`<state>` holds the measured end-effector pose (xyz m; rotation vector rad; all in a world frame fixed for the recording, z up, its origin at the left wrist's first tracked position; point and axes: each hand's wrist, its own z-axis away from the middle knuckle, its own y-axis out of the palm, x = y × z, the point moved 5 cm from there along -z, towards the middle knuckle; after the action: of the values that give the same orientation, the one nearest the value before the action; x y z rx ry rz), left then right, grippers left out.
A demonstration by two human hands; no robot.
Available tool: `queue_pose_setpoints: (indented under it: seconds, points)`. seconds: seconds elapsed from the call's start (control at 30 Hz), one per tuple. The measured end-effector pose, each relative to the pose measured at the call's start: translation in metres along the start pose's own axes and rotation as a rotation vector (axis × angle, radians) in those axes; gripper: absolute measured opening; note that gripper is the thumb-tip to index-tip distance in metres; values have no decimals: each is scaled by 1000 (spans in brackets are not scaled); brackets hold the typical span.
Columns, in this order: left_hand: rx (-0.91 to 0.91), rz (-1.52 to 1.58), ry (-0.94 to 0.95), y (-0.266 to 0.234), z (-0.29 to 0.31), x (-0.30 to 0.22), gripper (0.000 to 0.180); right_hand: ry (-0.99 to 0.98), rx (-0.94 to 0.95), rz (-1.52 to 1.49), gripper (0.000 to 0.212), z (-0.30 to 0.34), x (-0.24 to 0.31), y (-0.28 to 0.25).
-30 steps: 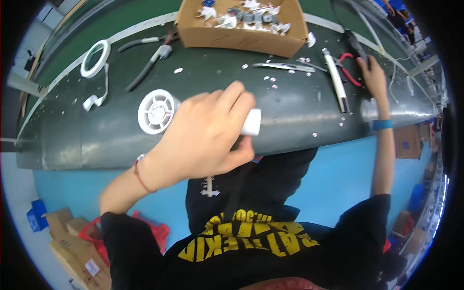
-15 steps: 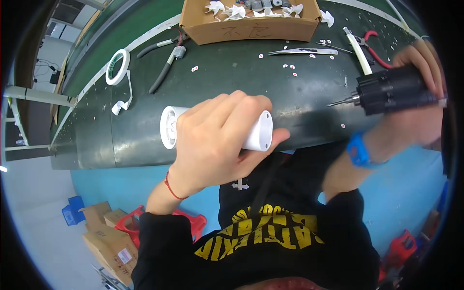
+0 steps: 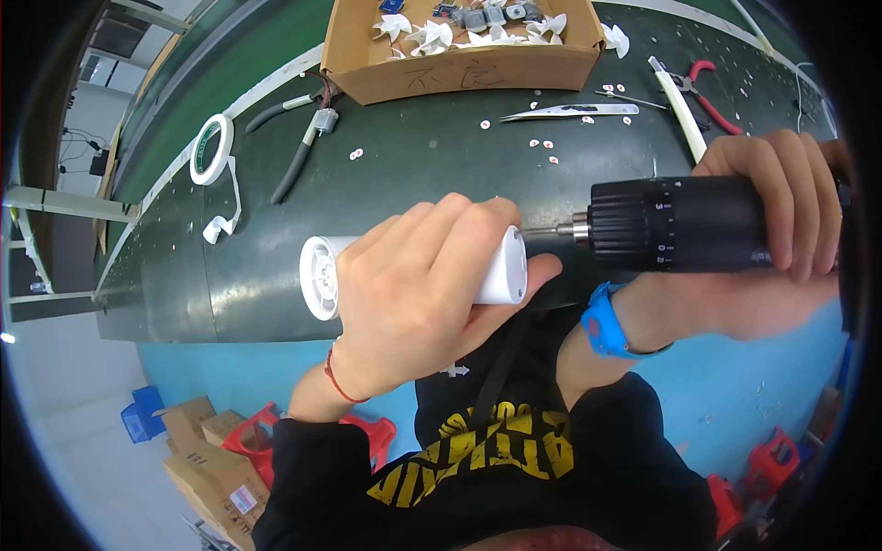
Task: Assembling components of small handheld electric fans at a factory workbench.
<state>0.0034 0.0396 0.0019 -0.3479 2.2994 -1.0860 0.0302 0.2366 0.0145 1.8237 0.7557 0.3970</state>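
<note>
My left hand is wrapped round a white plastic cylindrical housing, held sideways above the bench. Its left end is round with a vented recess; the right end is a flat oval face with small screw holes. In my right hand is a black electric screwdriver, lying level and pointing left. The tip of its bit meets the upper hole of the oval face, or is very close to it. The screwdriver's rear end is cut off by the picture's dark rim.
A cardboard box with white fan blades and small motors stands at the back. Around lie tweezers, red-handled pliers, a white strip, dark-handled pliers and a tape roll. Small white pieces dot the green bench.
My right hand has brought the screwdriver left and down, so its bit is now at the housing's end face. My left hand keeps its hold on the housing; the whole view has shifted slightly.
</note>
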Motion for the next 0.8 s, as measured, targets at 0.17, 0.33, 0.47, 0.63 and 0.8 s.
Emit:
queue_pose_setpoints:
  seconds: [0.17,0.33,0.47,0.63,0.8]
  points:
    - [-36,-73,20,3,1,2,35,240,133,196,29,-6,-5,10]
    - [-5,-72,-5,4,0,-2,37,237,131,140,37,-6,-3,5]
    - [-16,-107,4,6,1,-2,35,303,150,113,38,-14,4,2]
    - [-17,-109,-13,8,-4,-2,34,231,249,56,41,-10,-3,-4]
    - [-9,-97,-17,8,-5,1,32,272,340,37,48,-12,-3,-5]
